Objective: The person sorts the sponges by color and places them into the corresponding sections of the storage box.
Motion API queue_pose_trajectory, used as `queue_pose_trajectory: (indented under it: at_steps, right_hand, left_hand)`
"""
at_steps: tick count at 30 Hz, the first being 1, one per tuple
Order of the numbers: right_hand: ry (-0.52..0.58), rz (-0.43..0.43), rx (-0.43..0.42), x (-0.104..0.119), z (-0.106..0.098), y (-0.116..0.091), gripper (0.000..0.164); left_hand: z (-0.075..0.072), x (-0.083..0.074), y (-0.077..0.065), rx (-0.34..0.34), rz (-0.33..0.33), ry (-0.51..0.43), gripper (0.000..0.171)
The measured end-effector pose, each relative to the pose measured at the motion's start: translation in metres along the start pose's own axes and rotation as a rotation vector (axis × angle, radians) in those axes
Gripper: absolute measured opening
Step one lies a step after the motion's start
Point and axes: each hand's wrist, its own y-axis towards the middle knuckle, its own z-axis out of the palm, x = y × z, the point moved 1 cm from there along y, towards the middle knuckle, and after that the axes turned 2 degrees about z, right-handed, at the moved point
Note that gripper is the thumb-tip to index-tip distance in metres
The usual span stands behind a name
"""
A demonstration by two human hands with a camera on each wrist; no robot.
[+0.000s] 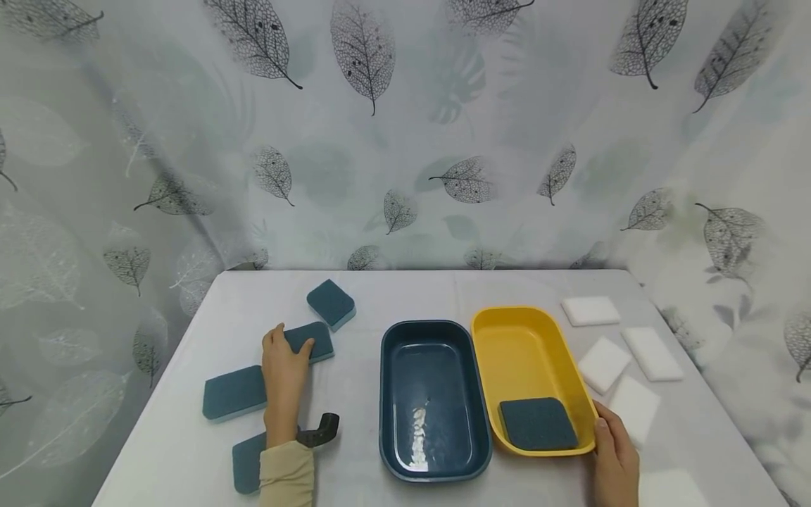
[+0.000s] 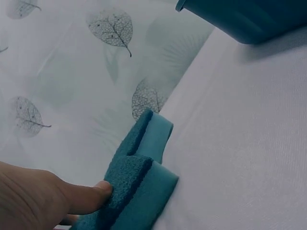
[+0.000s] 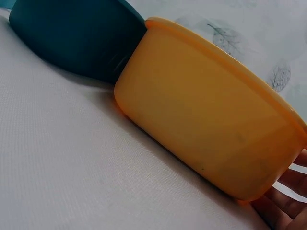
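- Gripped in left hand (image 1: 285, 362): held sponge (image 1: 319, 338), teal, dark scouring face up, at left of table (image 1: 355, 401).
- Fingers of left hand clamped on held sponge: thumb on the scouring face, fingertips at left end, partly hidden in the left wrist view.
- Just behind held sponge: far teal sponge (image 1: 331, 303), set at an angle; contact between the two, cannot tell.
- Beside left hand, on the outer side: left teal sponge (image 1: 233, 393), right end hidden.
- Partly covered by sleeve (image 1: 286, 472): near teal sponge (image 1: 246, 461).
- On left wrist: black strap piece (image 1: 322, 430).
- Laid against outer wall of yellow tray (image 1: 513, 345), at near right corner: right hand (image 1: 616, 458). Fingers apart in right wrist view; any pinch on the rim, cannot tell.
- Inside yellow tray, near end: tray sponge (image 1: 537, 424), teal, flat.
- Left of yellow tray, rims close together: blue tray (image 1: 437, 380), upright, glare spot on floor.
- Right of yellow tray: five white blocks (image 1: 652, 353), scattered, nearest one cut by frame edge.
- Behind table: leaf-print sheet (image 1: 361, 141).
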Motion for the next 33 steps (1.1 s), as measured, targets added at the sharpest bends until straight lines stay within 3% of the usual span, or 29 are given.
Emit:
queue_pose_trajectory:
  at_steps: [5, 10, 20, 27, 33]
  right_hand:
    - [0.011, -0.009, 0.002, 0.002, -0.001, 0.000, 0.050]
    - [0.005, -0.009, -0.012, 0.002, -0.001, 0.000, 0.048]
    - [0.026, 0.018, 0.018, -0.001, 0.001, -0.001, 0.050]
    - [-0.008, 0.036, 0.013, -0.002, 0.000, -0.001, 0.050]
    - [0.014, 0.017, 0.007, 0.000, 0.001, -0.001, 0.050]
  left_hand:
    - [-0.002, -0.006, -0.003, -0.085, 0.044, -0.002, 0.064]
    - [-0.007, -0.008, -0.006, -0.098, 0.037, -0.032, 0.055]
    - [-0.029, -0.008, -0.006, -0.010, 0.018, -0.156, 0.046]
    - [-0.032, -0.013, -0.010, 0.070, -0.003, -0.234, 0.050]
    - [-0.034, -0.023, -0.009, 0.082, 0.020, -0.286, 0.051]
